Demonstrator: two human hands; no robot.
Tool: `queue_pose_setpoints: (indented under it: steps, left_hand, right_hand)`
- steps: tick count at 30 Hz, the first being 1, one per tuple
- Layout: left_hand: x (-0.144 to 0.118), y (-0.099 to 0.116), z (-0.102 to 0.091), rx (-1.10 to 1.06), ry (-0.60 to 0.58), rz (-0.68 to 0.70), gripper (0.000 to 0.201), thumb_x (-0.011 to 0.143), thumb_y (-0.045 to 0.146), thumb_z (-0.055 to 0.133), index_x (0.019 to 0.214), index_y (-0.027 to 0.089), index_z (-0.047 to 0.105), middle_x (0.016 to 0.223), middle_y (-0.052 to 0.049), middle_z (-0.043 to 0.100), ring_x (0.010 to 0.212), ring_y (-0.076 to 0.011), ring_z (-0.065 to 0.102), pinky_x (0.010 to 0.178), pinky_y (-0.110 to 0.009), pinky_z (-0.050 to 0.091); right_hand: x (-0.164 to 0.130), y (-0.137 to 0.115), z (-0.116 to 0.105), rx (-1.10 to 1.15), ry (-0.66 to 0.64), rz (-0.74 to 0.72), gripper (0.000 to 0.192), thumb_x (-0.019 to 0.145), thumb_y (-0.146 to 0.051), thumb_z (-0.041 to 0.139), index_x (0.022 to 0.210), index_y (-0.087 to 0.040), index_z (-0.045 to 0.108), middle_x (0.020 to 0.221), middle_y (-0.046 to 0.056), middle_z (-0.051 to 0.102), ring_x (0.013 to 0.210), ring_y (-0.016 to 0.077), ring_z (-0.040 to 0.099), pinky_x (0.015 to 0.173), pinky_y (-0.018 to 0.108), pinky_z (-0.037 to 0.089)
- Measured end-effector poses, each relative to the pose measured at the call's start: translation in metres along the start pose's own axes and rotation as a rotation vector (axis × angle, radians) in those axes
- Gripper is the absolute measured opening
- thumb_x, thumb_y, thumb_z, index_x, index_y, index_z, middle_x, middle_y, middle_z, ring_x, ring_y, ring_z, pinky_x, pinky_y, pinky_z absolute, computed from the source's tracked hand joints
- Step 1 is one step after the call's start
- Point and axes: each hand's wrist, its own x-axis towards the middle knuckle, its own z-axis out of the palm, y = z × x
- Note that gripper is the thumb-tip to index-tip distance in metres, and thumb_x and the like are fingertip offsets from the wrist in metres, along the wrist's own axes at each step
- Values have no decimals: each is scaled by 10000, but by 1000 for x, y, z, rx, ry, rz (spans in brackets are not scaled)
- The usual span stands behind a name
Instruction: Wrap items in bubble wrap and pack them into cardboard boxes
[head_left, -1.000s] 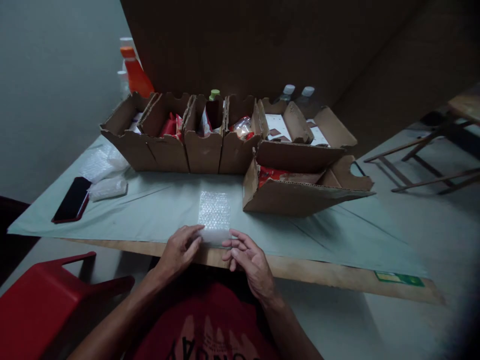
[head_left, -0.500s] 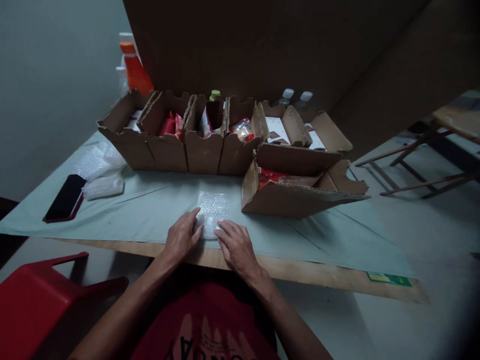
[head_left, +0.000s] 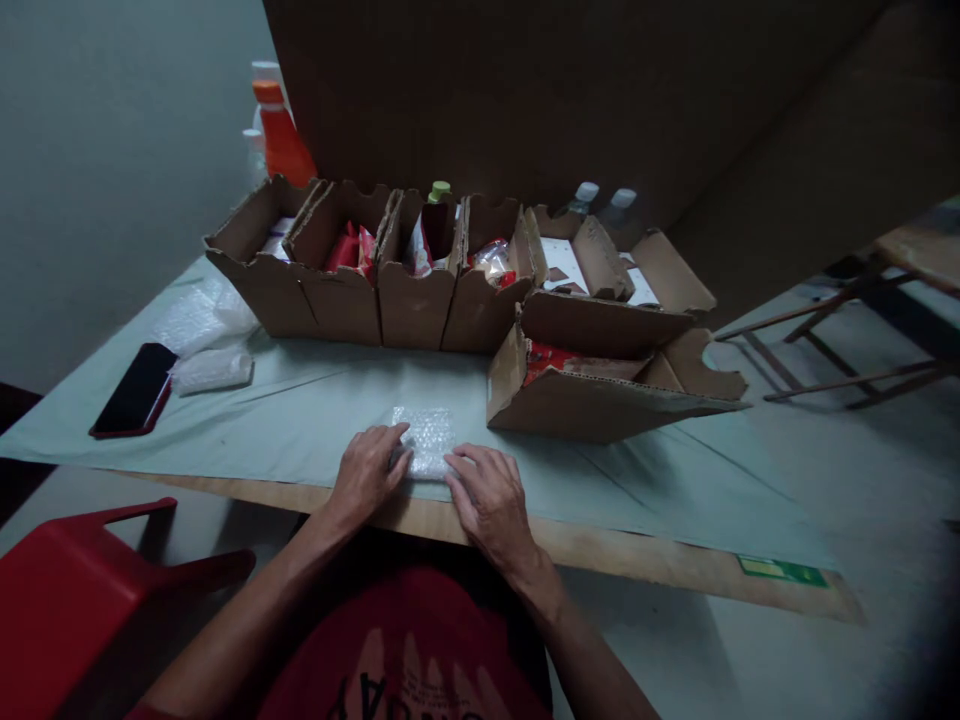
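Head camera view, looking down at a table covered with a pale green cloth point(head_left: 315, 420). Both hands rest at the near edge on a small folded piece of bubble wrap point(head_left: 426, 438). The left hand point(head_left: 365, 478) lies flat with fingers spread, its fingertips pressing the wrap's left side. The right hand point(head_left: 489, 495) is likewise flat and loose, fingertips on the wrap's right near corner. Neither hand grips; both press down from above.

Just beyond the wrap, to the right, sits an open cardboard box point(head_left: 600, 385) with red packets inside. Along the far side runs a row of cardboard bins point(head_left: 375, 290) holding red and clear packets, with an orange bottle point(head_left: 281, 140) behind them. At the far left lie more bubble wrap point(head_left: 202, 325) and a dark phone point(head_left: 135, 390). A red plastic chair point(head_left: 67, 590) stands near left.

The wrap looks springy, so a fold may pop open if either hand lifts. It also sits close to the table's edge and could slide off toward the lap.
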Motion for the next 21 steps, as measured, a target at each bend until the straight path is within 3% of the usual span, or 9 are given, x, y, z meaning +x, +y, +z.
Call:
queue_pose_setpoints:
  steps: [3, 5, 9, 13, 17, 21]
  left_hand:
    - [1, 2, 1, 63, 92, 42, 274, 950, 230, 549, 1197, 150, 637, 997, -108, 693, 921, -258, 629, 819, -389, 509]
    - [-8, 4, -3, 41, 136, 97, 270, 962, 253, 543, 1198, 154, 630, 1054, -119, 683, 976, -263, 616, 857, -403, 501]
    - [-27, 6, -15, -74, 55, 182, 316, 951, 229, 545, 1259, 172, 591, 1058, -92, 695, 992, -244, 605, 901, -407, 484]
    - [-25, 0, -15, -95, 27, 63, 331, 946, 213, 532, 1265, 149, 594, 958, -75, 701, 856, -220, 609, 805, -367, 505]
    - [-8, -8, -4, 4, 53, -31, 312, 930, 250, 559, 1219, 157, 631, 1002, -98, 685, 914, -256, 614, 831, -401, 513]
    - [-5, -7, -6, -84, 138, -109, 319, 929, 310, 571, 1204, 163, 641, 1019, -104, 665, 953, -259, 622, 858, -417, 523]
  right_hand:
    - [2, -1, 6, -12, -97, -92, 208, 932, -166, 635, 1132, -201, 679, 1156, 95, 710, 1091, 262, 608, 933, 415, 439]
    - [5, 0, 10, 9, -125, -77, 210, 924, -145, 645, 1121, -205, 684, 1130, 84, 726, 1078, 257, 617, 925, 414, 438]
    - [11, 3, 12, 162, -182, -9, 199, 959, -164, 620, 1134, -217, 700, 1027, 42, 769, 965, 218, 654, 893, 382, 437]
    - [16, 1, 9, 135, -187, 35, 220, 982, -213, 586, 1173, -211, 695, 1114, 75, 750, 1024, 240, 640, 912, 393, 440]
    - [19, -6, 9, -8, -101, -17, 273, 944, -232, 641, 1214, -207, 670, 1258, 118, 673, 1148, 283, 570, 976, 436, 412]
    - [29, -6, 18, -4, -190, -40, 233, 913, -194, 670, 1145, -206, 684, 1162, 103, 717, 1072, 279, 596, 926, 428, 422]
